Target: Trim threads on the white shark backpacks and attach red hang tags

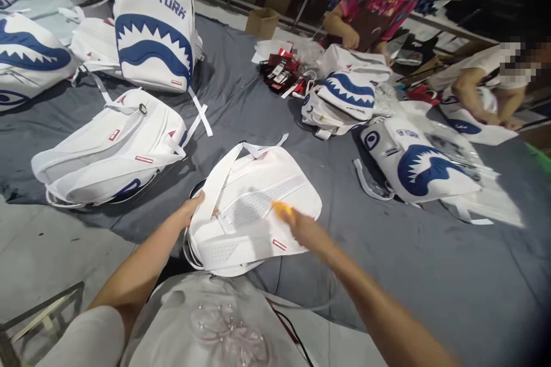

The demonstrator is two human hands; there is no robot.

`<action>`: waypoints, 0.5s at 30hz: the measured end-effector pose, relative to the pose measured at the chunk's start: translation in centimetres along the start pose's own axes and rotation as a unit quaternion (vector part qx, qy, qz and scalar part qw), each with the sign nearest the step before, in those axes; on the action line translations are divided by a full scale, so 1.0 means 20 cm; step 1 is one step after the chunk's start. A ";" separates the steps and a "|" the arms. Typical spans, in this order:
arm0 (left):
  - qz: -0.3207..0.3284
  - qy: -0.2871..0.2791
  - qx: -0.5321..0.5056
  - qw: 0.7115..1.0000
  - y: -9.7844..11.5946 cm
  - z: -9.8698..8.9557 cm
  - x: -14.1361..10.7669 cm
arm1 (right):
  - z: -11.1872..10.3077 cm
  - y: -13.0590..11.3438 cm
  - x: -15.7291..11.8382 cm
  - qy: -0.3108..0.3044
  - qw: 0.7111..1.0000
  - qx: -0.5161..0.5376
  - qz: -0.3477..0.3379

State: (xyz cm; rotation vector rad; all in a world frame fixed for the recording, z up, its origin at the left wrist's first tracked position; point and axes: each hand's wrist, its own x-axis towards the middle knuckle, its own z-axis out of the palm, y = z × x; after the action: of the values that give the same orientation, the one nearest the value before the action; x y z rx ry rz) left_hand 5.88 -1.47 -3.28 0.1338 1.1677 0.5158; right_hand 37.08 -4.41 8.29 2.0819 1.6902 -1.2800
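A white backpack (253,206) lies before me, its back panel and shoulder straps facing up. On its left side, my left hand (193,210) is closed on the backpack near a shoulder strap (217,183), some fingers hidden by it. Over the perforated padding, my right hand (301,226) is closed around a small orange tool (282,209); its exact kind is blurred and partly covered by the fingers. I cannot tell whether the tool touches the fabric. Below it, a small red-outlined label (279,245) shows on the lower strap.
Another white backpack (112,149) lies to the left, with a NEW YORK backpack (154,28) upright behind it. More shark-mouth backpacks (424,160) lie to the right on the grey cloth (387,275). Red tags (282,71) are piled near two co-workers handling bags across the table.
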 end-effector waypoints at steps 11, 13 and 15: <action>0.180 0.095 0.351 0.914 -0.08 0.15 0.04 | -0.17 -0.32 0.04 -0.040 0.992 -0.086 -0.089; 0.255 0.131 0.489 0.824 -0.13 0.21 0.02 | -0.21 -0.31 0.00 0.000 0.992 -0.119 -0.048; 0.329 0.146 0.639 0.679 -0.18 0.26 -0.01 | -0.25 -0.24 -0.05 0.044 0.989 -0.142 0.016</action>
State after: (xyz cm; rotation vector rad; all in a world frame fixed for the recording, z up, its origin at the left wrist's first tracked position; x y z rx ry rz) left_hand 11.57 -3.83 -2.33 1.8137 1.6096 0.2285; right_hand 35.39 -0.43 13.89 2.0111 1.7485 -0.8877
